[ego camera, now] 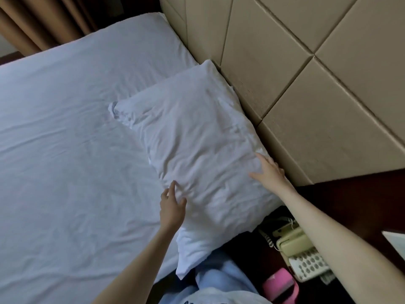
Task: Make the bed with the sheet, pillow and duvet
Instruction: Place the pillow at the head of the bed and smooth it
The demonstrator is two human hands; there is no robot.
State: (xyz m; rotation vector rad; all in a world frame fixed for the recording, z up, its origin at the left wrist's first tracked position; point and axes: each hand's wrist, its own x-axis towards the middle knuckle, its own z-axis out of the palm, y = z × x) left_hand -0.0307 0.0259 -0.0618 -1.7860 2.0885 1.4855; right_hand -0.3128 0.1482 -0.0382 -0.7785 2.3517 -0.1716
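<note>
A white pillow point(197, 148) lies at the head of the bed, its long side against the padded headboard point(306, 73). Its near corner hangs over the bed's edge. A white sheet point(65, 139) covers the mattress, lightly creased. My left hand point(172, 206) touches the pillow's near left side with fingers spread. My right hand point(268, 170) rests flat on the pillow's right edge, next to the headboard. No duvet is in view.
A dark wooden nightstand point(350, 205) stands at the right with a beige telephone point(304, 255) and a pink object point(279, 284) on it. Brown curtains point(39, 20) hang beyond the bed's far side.
</note>
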